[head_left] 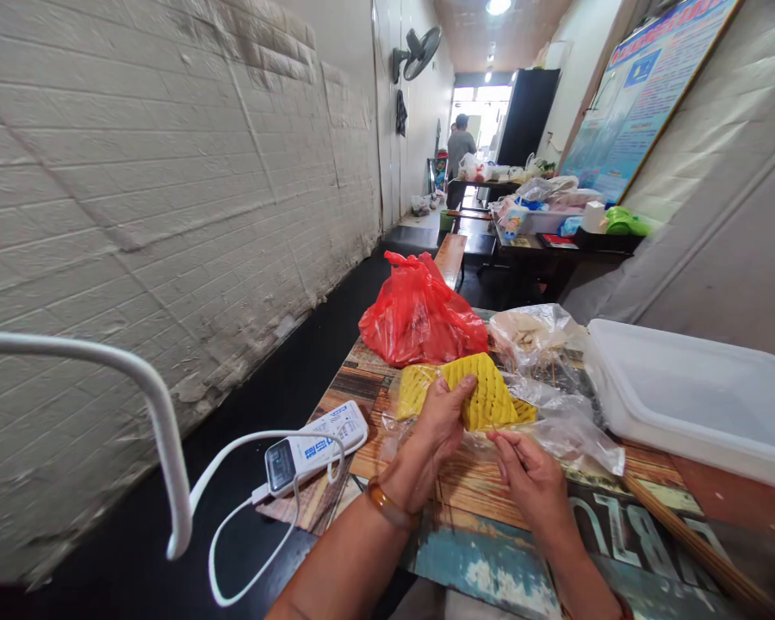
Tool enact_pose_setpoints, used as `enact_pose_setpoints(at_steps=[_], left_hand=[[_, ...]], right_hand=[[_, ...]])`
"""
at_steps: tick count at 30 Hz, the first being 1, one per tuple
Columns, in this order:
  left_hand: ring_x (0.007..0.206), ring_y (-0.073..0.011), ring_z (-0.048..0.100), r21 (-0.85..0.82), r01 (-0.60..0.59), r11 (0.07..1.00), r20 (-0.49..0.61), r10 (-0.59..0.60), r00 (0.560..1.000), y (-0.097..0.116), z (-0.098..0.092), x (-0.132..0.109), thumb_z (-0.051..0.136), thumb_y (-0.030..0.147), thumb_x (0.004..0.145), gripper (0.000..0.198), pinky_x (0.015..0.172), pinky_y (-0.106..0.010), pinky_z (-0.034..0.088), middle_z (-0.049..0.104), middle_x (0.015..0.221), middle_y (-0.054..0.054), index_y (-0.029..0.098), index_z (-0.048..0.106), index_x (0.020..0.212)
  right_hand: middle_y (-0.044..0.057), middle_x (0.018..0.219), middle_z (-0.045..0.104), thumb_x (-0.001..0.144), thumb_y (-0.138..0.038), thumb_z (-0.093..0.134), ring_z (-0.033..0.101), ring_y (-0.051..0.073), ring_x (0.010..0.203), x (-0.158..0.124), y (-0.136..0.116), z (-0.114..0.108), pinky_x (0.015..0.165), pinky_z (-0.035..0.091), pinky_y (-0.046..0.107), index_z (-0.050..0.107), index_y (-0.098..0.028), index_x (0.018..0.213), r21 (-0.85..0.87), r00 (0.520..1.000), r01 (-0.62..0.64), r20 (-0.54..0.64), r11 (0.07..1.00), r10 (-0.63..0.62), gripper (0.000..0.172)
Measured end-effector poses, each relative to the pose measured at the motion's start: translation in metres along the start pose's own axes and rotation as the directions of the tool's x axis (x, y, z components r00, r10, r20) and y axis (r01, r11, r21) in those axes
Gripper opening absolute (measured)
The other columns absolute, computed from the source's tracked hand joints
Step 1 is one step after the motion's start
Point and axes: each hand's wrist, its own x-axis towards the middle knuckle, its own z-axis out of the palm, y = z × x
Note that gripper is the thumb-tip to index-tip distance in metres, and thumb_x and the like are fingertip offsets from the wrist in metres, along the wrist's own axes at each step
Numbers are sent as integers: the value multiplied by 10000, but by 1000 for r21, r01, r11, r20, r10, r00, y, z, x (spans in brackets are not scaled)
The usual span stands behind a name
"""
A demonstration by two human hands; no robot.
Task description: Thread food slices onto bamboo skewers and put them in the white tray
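My left hand (440, 418) grips a yellow, ridged sheet of food (484, 392) by its near edge, thumb on top, lifting it off clear plastic wrap (561, 426). My right hand (530, 474) is just below it, fingers pinched round a thin wooden skewer (500, 437) whose tip points at the sheet. Both hands work over a painted wooden table (491, 542).
A red plastic bag (419, 314) and a clear bag of pale food (533, 331) lie behind the sheet. A white lidded tub (691, 396) stands right. A power bank (316, 446) with white cable lies left. Skewers (691, 542) lie right. A person (458, 151) stands far back.
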Motion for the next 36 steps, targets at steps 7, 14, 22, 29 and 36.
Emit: enact_pose_setpoints(at_steps=[7, 14, 22, 29, 36], left_hand=[[840, -232, 669, 20, 7, 1000, -13, -7, 1000, -1, 3, -2, 817, 376, 554, 460, 777, -332, 514, 713, 856, -84, 121, 673, 909], [827, -224, 672, 36, 6, 999, 1, -6, 1000, -2, 5, -3, 810, 342, 571, 431, 772, -327, 517, 715, 853, -78, 123, 677, 918], [855, -224, 668, 57, 8, 998, -14, -7, 1000, -3, 7, -4, 804, 306, 586, 409, 770, -316, 520, 718, 870, -76, 134, 679, 936], [829, -226, 671, 82, 8, 997, 10, -9, 1000, -4, 6, -4, 801, 341, 588, 428, 752, -319, 520, 716, 872, -87, 128, 679, 938], [831, -229, 670, 94, 2, 996, 20, -4, 1000, 3, 3, -2, 784, 352, 610, 385, 774, -318, 507, 718, 849, -97, 112, 696, 899]], right_hand=[[0, 538, 587, 851, -543, 479, 511, 151, 469, 2, -6, 1, 484, 417, 257, 691, -195, 873, 20, 999, 25, -33, 999, -24, 408], [-33, 523, 520, 887, -484, 460, 489, 138, 486, 2, -6, 1, 514, 392, 249, 656, -181, 899, 23, 1000, -5, 1, 1000, 5, 361], [-43, 508, 499, 884, -475, 474, 472, 125, 468, 3, -8, 0, 491, 373, 238, 649, -175, 853, 38, 1000, 7, -6, 999, -7, 349], [-33, 517, 510, 878, -490, 481, 474, 130, 484, 5, -4, -1, 481, 357, 240, 639, -179, 815, 55, 1000, -4, -8, 998, 4, 354], [-41, 506, 472, 876, -488, 490, 460, 134, 473, 3, -5, -1, 504, 376, 248, 624, -184, 833, 116, 1000, -4, 12, 993, 2, 335]])
